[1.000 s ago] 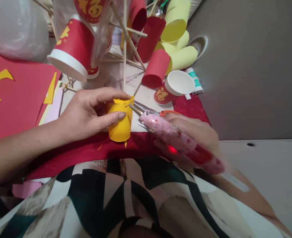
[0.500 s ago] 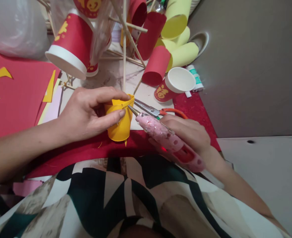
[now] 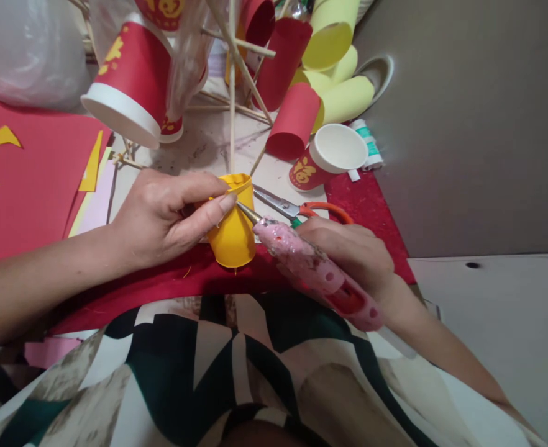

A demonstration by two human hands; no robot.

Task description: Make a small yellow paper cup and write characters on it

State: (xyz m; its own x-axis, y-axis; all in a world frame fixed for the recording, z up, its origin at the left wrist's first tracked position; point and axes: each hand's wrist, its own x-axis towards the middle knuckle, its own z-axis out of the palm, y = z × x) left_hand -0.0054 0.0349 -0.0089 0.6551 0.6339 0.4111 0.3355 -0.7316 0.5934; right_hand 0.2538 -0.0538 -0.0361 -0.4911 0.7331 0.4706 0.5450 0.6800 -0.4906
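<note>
Here, the left hand (image 3: 171,211) is pinching a yellow cup (image 3: 235,241) by its rim near the front edge of the bench (image 3: 382,208), holding it nearly upright, mouth facing up. The right hand (image 3: 353,248) is gripping a pink glue gun (image 3: 312,266), its long axis slanting, nozzle pointing leftward and forward at the cup's upper side.

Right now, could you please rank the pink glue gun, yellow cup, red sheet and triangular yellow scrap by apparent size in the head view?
Largest to smallest, by visible area:
1. Red sheet, running out of frame
2. Pink glue gun
3. Yellow cup
4. Triangular yellow scrap
</note>
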